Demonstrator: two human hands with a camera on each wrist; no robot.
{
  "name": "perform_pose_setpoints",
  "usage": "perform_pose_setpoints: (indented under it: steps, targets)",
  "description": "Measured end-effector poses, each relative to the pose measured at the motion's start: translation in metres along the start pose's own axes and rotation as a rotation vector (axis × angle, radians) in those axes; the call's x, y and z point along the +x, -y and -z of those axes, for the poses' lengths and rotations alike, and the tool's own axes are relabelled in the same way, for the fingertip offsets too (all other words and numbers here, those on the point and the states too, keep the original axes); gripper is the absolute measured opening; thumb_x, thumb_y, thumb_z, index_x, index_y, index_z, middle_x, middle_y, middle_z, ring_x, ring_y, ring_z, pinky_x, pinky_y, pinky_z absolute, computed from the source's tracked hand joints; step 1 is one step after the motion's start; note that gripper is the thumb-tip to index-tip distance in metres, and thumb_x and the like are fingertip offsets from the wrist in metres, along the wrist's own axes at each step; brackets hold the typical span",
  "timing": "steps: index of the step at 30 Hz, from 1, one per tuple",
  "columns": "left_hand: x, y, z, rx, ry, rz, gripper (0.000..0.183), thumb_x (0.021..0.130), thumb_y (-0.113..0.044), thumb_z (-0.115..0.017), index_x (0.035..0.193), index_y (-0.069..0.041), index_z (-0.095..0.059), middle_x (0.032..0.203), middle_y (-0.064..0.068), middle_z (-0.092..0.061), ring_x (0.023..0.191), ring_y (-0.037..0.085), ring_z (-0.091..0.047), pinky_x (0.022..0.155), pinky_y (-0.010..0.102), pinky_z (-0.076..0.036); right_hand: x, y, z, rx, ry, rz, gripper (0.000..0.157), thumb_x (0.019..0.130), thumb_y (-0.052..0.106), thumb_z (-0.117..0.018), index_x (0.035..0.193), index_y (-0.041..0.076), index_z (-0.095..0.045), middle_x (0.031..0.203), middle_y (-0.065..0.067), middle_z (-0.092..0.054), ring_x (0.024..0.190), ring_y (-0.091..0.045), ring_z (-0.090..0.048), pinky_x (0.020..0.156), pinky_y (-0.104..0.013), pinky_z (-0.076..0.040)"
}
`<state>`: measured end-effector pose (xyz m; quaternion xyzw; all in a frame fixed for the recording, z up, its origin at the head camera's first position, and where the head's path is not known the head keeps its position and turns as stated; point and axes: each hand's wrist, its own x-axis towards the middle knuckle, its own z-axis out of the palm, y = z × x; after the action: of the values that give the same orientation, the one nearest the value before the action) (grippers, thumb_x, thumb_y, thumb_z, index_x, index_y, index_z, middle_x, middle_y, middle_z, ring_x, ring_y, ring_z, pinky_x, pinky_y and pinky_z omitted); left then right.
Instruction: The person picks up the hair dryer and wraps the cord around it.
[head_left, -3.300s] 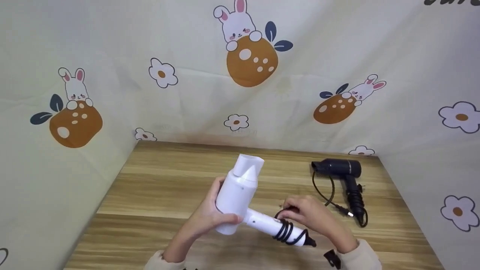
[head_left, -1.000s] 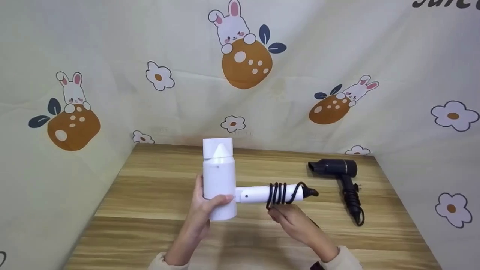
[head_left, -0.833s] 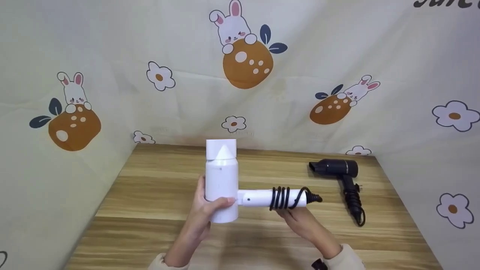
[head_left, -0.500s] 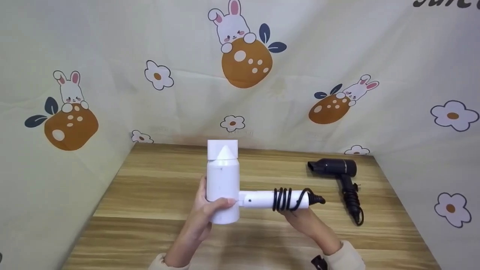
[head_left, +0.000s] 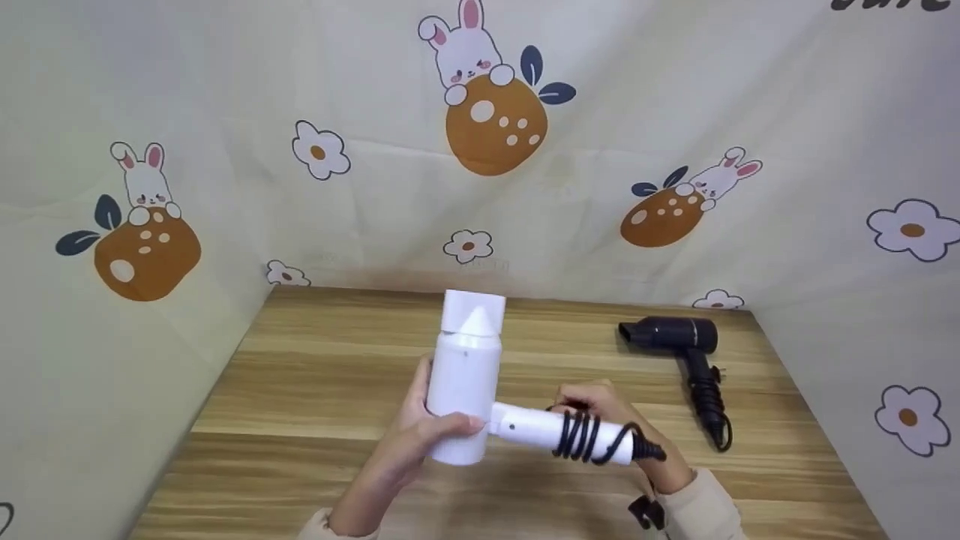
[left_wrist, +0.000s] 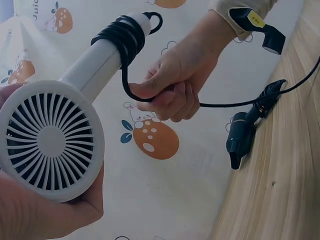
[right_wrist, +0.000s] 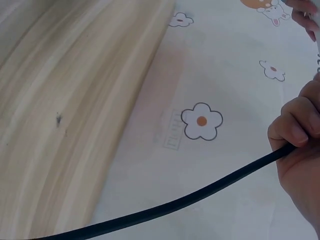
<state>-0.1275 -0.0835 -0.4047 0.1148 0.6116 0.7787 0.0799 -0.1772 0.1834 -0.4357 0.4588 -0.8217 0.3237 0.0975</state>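
Note:
My left hand (head_left: 420,435) grips the barrel of a white hair dryer (head_left: 465,390), thumb across its front, the nozzle pointing away from me. Several turns of black power cord (head_left: 577,436) wrap the dryer's handle, which points right. Behind the handle, my right hand (head_left: 600,405) is partly hidden. In the left wrist view, the right hand (left_wrist: 175,80) pinches the cord coming off the coil, and the rest of the cord trails away past it. The right wrist view shows curled fingers (right_wrist: 300,120) around the cord (right_wrist: 200,192). The dryer's round intake grille (left_wrist: 50,142) faces the left wrist camera.
A black hair dryer (head_left: 671,335) lies at the table's right rear, its cord (head_left: 707,401) wound round its handle. The wooden table (head_left: 315,375) meets a printed cloth (head_left: 375,202) at the back and sides. A dark wrist camera (head_left: 646,512) sits by the right sleeve.
The right hand has gone from below the handle to behind it, carrying the cord round. The white hair dryer has shifted slightly right and toward me, its handle now tilting downward.

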Motion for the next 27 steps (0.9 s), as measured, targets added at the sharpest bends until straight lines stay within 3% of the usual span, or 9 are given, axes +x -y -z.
perform_pose_setpoints:
  steps: [1,4,8,14,19,22,27]
  targets:
    - [0.0,0.0,0.001,0.031,0.02,-0.006,0.083,0.065,-0.006,-0.072,0.133,-0.006,-0.024,0.109,0.014,-0.05,0.096,0.024,-0.054,0.081,0.041,-0.049,0.001,-0.001,0.001,0.149,-0.068,-0.046,0.014,0.079,0.0,-0.066,0.07,0.006,-0.057,0.059,-0.006,-0.06,0.054,0.004,-0.046,0.045,-0.011,-0.039]
    - [0.001,0.002,0.004,0.12,0.059,-0.027,0.082,0.063,-0.007,-0.074,0.131,-0.006,-0.027,0.109,0.015,-0.05,0.095,0.025,-0.055,0.079,0.042,-0.05,0.0,0.002,0.008,0.129,-0.044,-0.163,0.017,0.077,0.014,-0.073,0.067,0.011,-0.059,0.058,0.001,-0.058,0.054,0.006,-0.042,0.045,-0.014,-0.038]
    - [0.002,0.005,0.006,0.217,0.064,-0.037,0.081,0.063,-0.009,-0.076,0.129,-0.007,-0.029,0.109,0.017,-0.05,0.094,0.024,-0.055,0.078,0.04,-0.05,0.0,0.013,0.017,0.105,-0.01,-0.276,0.025,0.078,0.03,-0.072,0.064,0.015,-0.056,0.057,0.007,-0.054,0.052,0.006,-0.038,0.046,-0.015,-0.035]
    - [0.003,0.011,0.002,0.392,-0.005,-0.072,0.084,0.061,-0.014,-0.08,0.13,-0.009,-0.032,0.111,0.016,-0.052,0.092,0.023,-0.056,0.076,0.036,-0.049,0.006,0.026,0.022,-0.003,0.04,-0.299,0.028,0.084,0.034,-0.067,0.064,0.016,-0.056,0.057,0.009,-0.053,0.05,0.006,-0.037,0.045,-0.015,-0.035]
    - [0.005,0.017,-0.001,0.521,-0.114,-0.129,0.088,0.058,-0.018,-0.083,0.131,-0.01,-0.034,0.11,0.014,-0.055,0.09,0.022,-0.056,0.075,0.035,-0.05,0.009,0.036,0.021,-0.061,-0.043,-0.325,0.039,0.088,0.03,-0.062,0.055,0.016,-0.047,0.05,0.017,-0.037,0.045,0.007,-0.029,0.042,-0.013,-0.028]
    - [0.007,0.018,-0.001,0.524,-0.165,-0.163,0.087,0.058,-0.016,-0.083,0.13,-0.009,-0.035,0.11,0.014,-0.055,0.09,0.022,-0.056,0.076,0.036,-0.049,0.009,0.041,0.02,-0.07,-0.124,-0.301,0.043,0.09,0.024,-0.06,0.053,0.015,-0.04,0.05,0.019,-0.027,0.045,0.008,-0.024,0.042,-0.01,-0.022]
    - [0.009,0.016,0.001,0.444,-0.238,-0.193,0.087,0.06,-0.012,-0.081,0.132,-0.008,-0.033,0.114,0.015,-0.053,0.094,0.024,-0.055,0.079,0.037,-0.048,0.008,0.047,0.018,-0.073,-0.227,-0.288,0.038,0.091,0.014,-0.058,0.057,0.016,-0.039,0.053,0.019,-0.027,0.047,0.008,-0.022,0.042,-0.009,-0.02]
